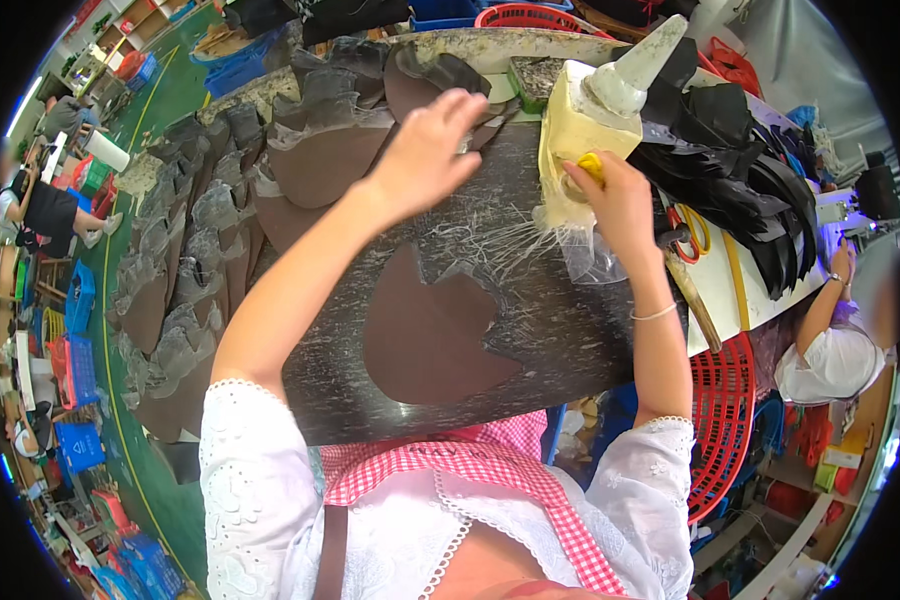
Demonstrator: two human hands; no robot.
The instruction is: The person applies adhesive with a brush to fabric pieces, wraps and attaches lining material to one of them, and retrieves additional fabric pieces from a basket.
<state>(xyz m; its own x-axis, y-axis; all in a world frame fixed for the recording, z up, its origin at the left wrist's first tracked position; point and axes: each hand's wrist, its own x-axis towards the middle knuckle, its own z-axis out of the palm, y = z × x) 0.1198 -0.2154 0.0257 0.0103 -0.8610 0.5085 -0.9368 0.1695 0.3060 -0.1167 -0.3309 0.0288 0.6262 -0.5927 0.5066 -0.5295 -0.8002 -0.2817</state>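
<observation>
My right hand (618, 205) is closed round a small tool with a yellow handle (591, 165), against the front of a cream, glue-caked container (568, 110). The tool's working end is hidden there. A white cone-shaped nozzle (638, 72) tops the container. My left hand (428, 155) is raised with fingers stretched out, over the far part of the dark worktop (320, 385), holding nothing I can see. Below it, a brown cut piece (425, 345) with a notched right edge lies flat near me. Whitish glue strings (505, 240) spread between that piece and the container.
Rows of overlapping brown pieces (320, 165) with greyish edges cover the worktop's left and far side. Black strips (760, 190), scissors (682, 235) and a wooden-handled tool (695, 300) lie at right. A red basket (725, 430) stands below. A co-worker (835, 350) sits at right.
</observation>
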